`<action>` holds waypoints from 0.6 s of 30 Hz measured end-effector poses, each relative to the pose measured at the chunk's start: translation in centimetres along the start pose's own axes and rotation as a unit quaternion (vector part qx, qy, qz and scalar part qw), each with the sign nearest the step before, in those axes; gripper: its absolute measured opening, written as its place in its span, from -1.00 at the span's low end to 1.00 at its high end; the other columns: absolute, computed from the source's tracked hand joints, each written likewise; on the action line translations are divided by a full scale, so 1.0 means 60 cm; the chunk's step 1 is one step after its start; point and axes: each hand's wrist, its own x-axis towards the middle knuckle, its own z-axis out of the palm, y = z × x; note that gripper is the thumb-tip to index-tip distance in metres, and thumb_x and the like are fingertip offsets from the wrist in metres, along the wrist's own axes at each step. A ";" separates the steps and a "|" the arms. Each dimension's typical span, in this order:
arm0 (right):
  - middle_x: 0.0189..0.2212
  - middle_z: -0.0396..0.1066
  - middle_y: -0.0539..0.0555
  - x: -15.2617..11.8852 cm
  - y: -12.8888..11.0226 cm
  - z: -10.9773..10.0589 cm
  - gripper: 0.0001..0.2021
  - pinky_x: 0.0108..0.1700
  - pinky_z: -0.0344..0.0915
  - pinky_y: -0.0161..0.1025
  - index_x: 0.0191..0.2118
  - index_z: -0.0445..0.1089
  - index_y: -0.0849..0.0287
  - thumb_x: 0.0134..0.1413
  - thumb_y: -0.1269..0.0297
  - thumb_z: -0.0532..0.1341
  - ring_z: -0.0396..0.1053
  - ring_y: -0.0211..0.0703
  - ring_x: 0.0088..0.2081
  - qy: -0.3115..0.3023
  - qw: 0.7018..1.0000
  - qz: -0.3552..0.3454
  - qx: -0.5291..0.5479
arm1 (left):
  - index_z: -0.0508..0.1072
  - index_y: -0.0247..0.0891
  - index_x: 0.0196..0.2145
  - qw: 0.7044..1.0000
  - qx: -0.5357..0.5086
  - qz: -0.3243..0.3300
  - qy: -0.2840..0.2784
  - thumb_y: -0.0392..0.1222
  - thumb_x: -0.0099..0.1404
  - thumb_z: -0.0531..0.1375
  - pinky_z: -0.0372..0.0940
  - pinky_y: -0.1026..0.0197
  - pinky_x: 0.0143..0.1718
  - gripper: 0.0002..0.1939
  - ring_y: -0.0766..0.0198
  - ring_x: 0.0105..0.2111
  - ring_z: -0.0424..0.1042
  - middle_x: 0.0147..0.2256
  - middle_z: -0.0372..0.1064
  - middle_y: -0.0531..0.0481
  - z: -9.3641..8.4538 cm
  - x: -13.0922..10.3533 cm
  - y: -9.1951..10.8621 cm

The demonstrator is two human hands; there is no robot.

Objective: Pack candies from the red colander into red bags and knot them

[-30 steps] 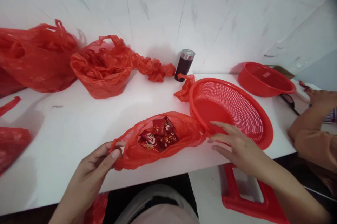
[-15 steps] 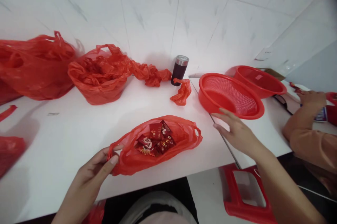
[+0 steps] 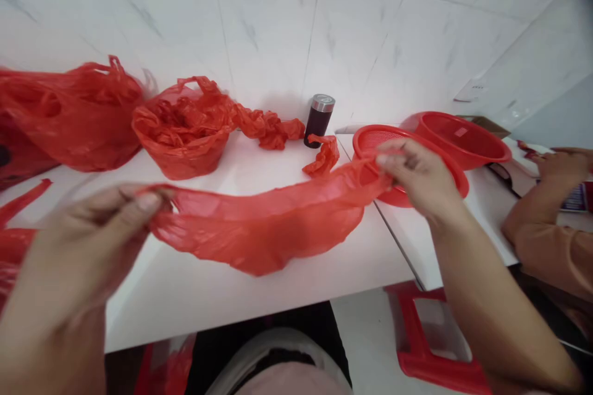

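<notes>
A red plastic bag (image 3: 269,228) is stretched sideways above the white table (image 3: 296,302), its lower part sagging in the middle. My left hand (image 3: 111,222) is closed on the bag's left handle. At the other end, my right hand (image 3: 414,175) pinches the right handle in front of the red baskets. The bag's side faces me, so its contents are hidden; only a darker patch shows through the plastic.
Behind stand a bag-lined basket (image 3: 185,151), large red bags (image 3: 88,123), a crumpled bag (image 3: 323,157) and a black tumbler (image 3: 319,121). To the right are a sieve basket (image 3: 458,182), a red basin (image 3: 463,138) and another person's arm (image 3: 532,209). A red stool (image 3: 435,364) is below.
My right hand, open before, has taken hold of the right handle. The bag has been lifted off the table and pulled wide; the red packets inside no longer show. My left hand has risen leftward.
</notes>
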 end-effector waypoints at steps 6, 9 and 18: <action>-0.64 0.21 -0.15 0.046 -0.111 0.007 -0.83 -0.50 0.29 -0.36 -0.15 0.36 0.07 0.13 0.25 0.28 0.27 -0.33 -0.59 -0.033 0.995 -0.098 -0.013 | 0.58 -0.27 -0.39 0.989 -0.120 0.083 -0.031 -0.18 0.13 0.36 0.35 0.42 -0.45 -0.89 0.46 -0.51 0.41 -0.46 0.48 0.08 0.041 0.078 0.089; -0.63 0.20 -0.15 0.050 -0.129 0.011 -0.86 -0.53 0.26 -0.40 -0.17 0.33 0.08 0.15 0.32 0.25 0.25 -0.35 -0.60 -0.008 0.988 -0.149 -0.031 | 0.55 -0.26 -0.46 0.996 -0.036 0.070 -0.052 -0.10 0.12 0.36 0.27 0.43 -0.56 -0.83 0.48 -0.57 0.36 -0.53 0.44 0.10 0.039 0.083 0.095; -0.57 0.35 -0.11 0.052 -0.143 0.028 -0.86 -0.55 0.24 -0.40 -0.27 0.34 0.13 0.06 0.50 0.20 0.32 -0.36 -0.58 -0.109 0.993 -0.046 -0.018 | 0.52 -0.38 -0.32 0.993 -0.003 0.082 -0.083 -0.07 0.23 0.26 0.35 0.19 -0.35 -0.74 0.38 -0.47 0.42 -0.46 0.44 0.09 0.026 0.093 0.138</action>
